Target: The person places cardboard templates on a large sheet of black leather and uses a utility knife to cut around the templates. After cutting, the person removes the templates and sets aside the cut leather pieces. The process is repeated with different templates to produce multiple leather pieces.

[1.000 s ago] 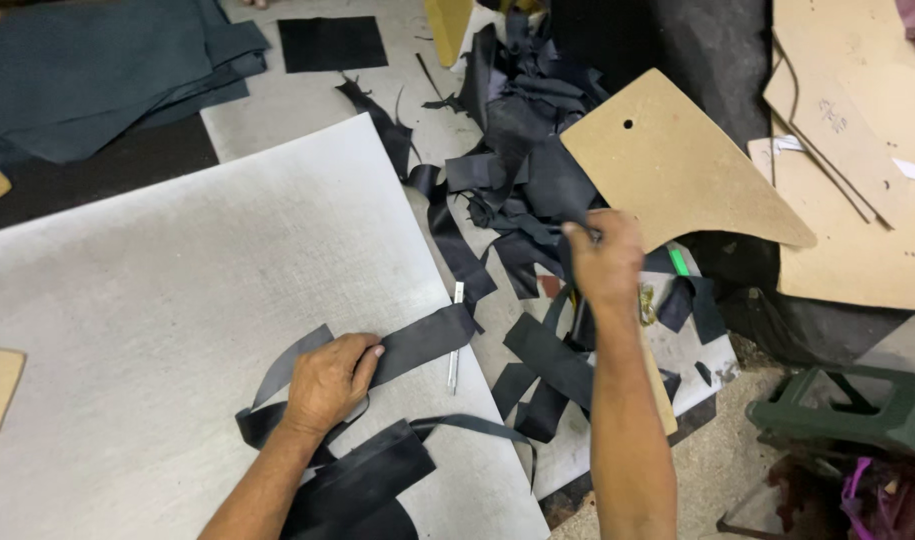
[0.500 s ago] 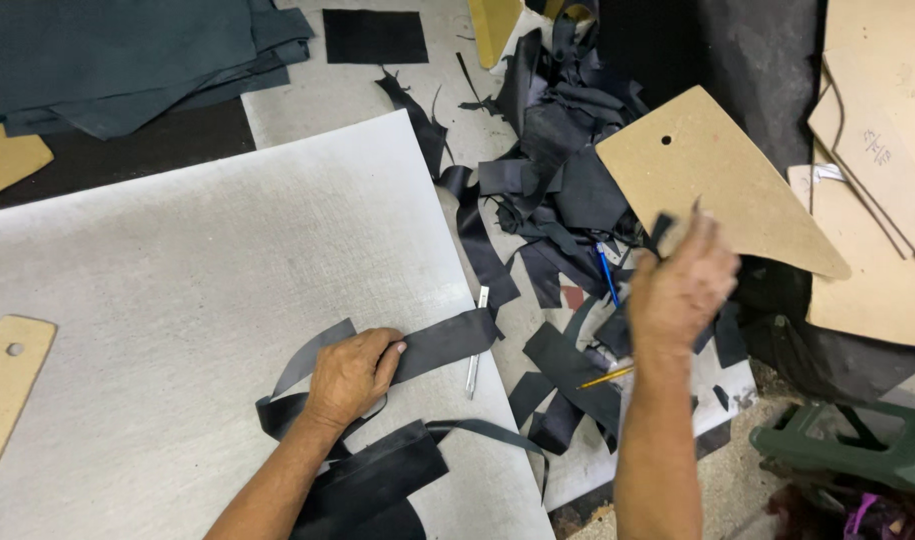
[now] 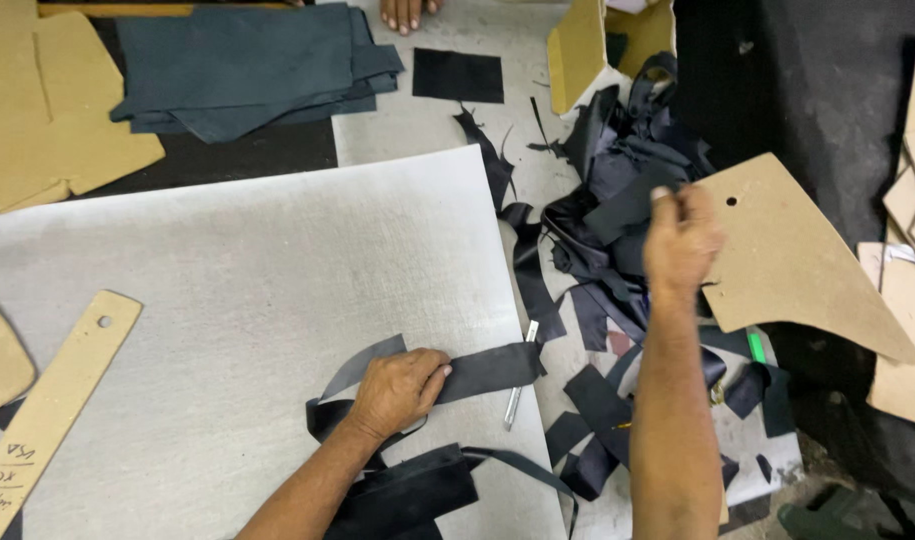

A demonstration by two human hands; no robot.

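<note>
The right hand (image 3: 682, 240) has risen, now pinching the tan board template (image 3: 792, 265) over the scrap pile (image 3: 617, 200), while the left hand (image 3: 397, 390) lies flat on the dark strip (image 3: 487, 367), which may slip toward the nearby knife (image 3: 520, 373).

Leather-cutting workshop, by all visible evidence. Large grey cutting mat (image 3: 227, 300) spread over the work surface, worn and scored. Heap of dark leather offcuts (image 3: 617, 190) piled along the mat's right edge, more scraps scattered below. Stack of folded dark teal leather sheets (image 3: 247, 65) at the far side, a black rectangular cut piece (image 3: 457, 75) beside it. Fibreboard pattern templates throughout: an angular one with a punched hole (image 3: 797, 260), a long strip template with a hole (image 3: 57, 390), further boards at the left and right margins. Slim metal cutting tool (image 3: 520, 375) lying at the mat's edge. Another worker's fingers (image 3: 407, 12) visible at the far side.
</note>
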